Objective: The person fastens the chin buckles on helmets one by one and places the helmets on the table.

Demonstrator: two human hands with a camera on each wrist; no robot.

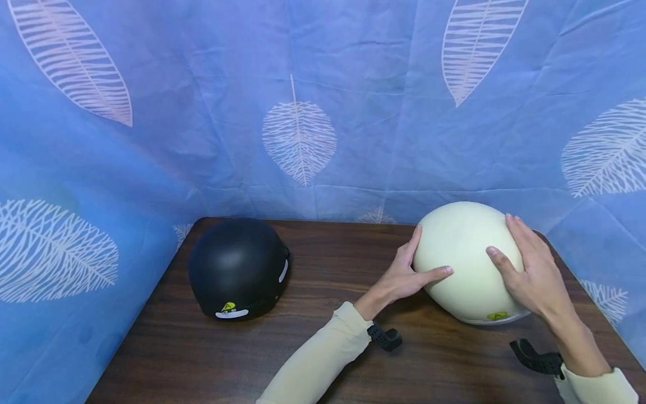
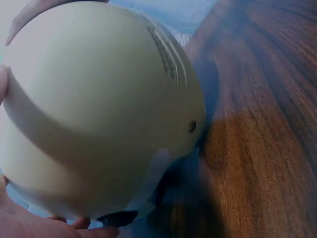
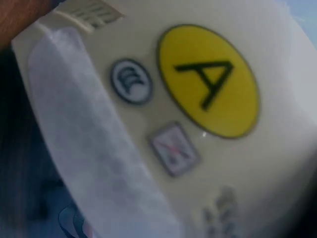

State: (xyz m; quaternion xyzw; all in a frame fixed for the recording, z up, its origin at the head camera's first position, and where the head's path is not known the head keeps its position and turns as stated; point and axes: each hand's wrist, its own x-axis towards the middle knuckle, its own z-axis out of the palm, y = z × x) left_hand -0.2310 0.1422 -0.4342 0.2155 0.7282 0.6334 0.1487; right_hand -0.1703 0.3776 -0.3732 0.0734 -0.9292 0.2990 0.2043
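A cream helmet (image 1: pixel 464 252) is held between both hands at the right of the table in the head view. My left hand (image 1: pixel 404 275) grips its left side, thumb across the front. In the left wrist view, fingers of the left hand (image 2: pixel 44 229) reach under the lower edge of the helmet (image 2: pixel 104 104). My right hand (image 1: pixel 540 275) holds the right side, with thumb and fingers spread over the shell. The right wrist view shows a yellow sticker (image 3: pixel 210 82) marked A above a pale strip (image 3: pixel 94 134). Whether the helmet touches the table cannot be told.
A black helmet (image 1: pixel 237 269) stands on the left part of the brown wooden table (image 1: pixel 333 258). Blue cloth (image 1: pixel 368 140) with white leaf prints hangs behind and beside the table. Black straps (image 1: pixel 537 357) show at the wrists.
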